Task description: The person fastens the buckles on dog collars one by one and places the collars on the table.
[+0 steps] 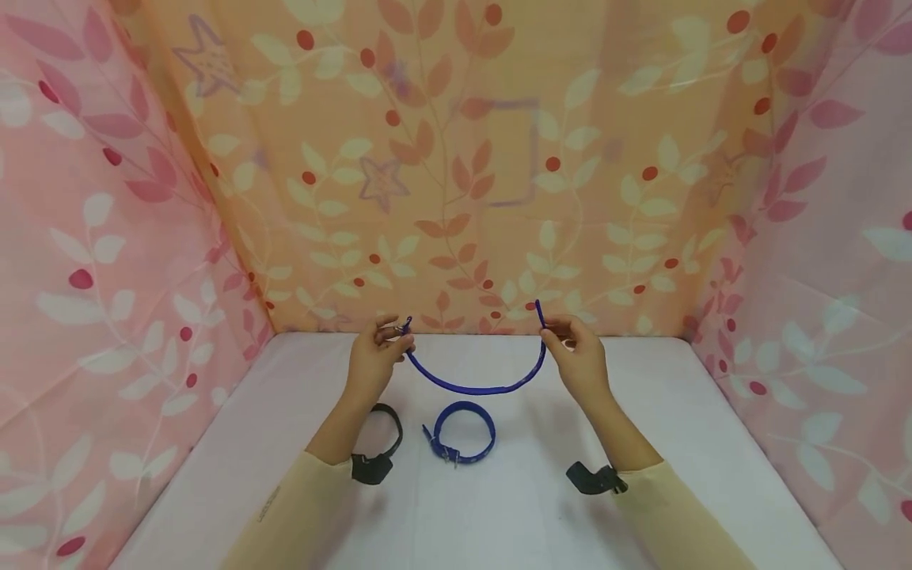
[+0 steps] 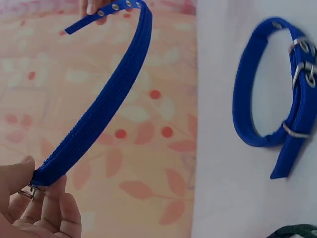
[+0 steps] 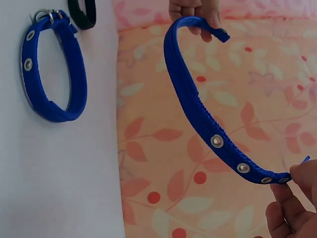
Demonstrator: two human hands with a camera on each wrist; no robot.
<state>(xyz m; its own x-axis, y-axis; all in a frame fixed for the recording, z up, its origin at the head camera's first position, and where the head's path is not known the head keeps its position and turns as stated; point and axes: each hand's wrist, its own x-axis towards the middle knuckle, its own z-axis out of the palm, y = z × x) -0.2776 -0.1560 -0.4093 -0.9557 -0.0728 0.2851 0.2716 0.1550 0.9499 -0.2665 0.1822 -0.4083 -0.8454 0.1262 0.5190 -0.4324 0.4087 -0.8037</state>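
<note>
An unbuckled blue collar strap (image 1: pixel 473 387) hangs in a curve above the white table (image 1: pixel 499 507). My left hand (image 1: pixel 376 358) pinches its buckle end (image 2: pixel 37 182) between thumb and fingers. My right hand (image 1: pixel 579 356) pinches the eyelet end (image 3: pixel 270 178), with the tip sticking up. In the left wrist view the strap (image 2: pixel 106 106) runs up to the other hand; in the right wrist view the strap (image 3: pixel 190 101) arcs across to the left hand (image 3: pixel 194 10). A second blue collar (image 1: pixel 461 432), buckled into a ring, lies on the table below the strap.
A black collar (image 1: pixel 388 431), partly hidden by my left forearm, lies left of the buckled blue one (image 2: pixel 277 99). Leaf-patterned cloth walls (image 1: pixel 456 174) close in the back and both sides. Black wrist-camera straps (image 1: pixel 594 478) sit on both sleeves.
</note>
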